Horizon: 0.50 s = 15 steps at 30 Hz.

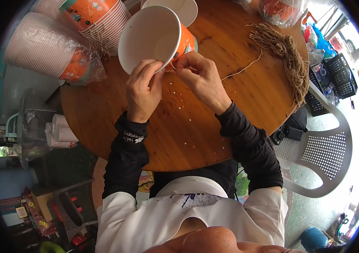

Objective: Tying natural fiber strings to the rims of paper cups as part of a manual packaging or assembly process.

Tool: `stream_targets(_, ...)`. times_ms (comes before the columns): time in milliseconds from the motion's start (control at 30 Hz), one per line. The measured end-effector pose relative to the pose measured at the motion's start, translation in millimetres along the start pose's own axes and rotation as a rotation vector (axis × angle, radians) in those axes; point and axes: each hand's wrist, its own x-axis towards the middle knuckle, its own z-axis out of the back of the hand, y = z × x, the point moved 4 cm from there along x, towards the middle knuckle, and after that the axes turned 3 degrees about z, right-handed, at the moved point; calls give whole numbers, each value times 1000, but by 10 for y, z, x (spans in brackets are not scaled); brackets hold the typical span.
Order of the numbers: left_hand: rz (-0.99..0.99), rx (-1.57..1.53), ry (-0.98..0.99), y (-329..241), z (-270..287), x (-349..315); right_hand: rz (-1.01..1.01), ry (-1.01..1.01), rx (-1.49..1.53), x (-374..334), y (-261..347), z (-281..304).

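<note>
1. Head view: paper bucket (152,38) lies tilted on the round wooden table (238,105), mouth toward the person.
2. Left hand (143,90) pinches the bucket's near rim.
3. Right hand (200,78), just beside the rim, pinches tan string (242,68).
4. String bundle (287,55) lies right of the bucket.

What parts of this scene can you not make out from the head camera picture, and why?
- Head view: where the string meets the orange paper bucket is hidden by the right hand and left hand.
- The stacked buckets are cut off by the top edge.
- The white specks on the round wooden table are too small to identify.
</note>
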Motion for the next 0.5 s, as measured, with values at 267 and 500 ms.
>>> stream_targets(267, -33, 62, 10, -31, -8, -12, -69, -16, -19, 4, -53, 5)
stream_targets(500, 15, 57, 0, -79, -26, -31, -27, -129, 85, 21, -61, -70)
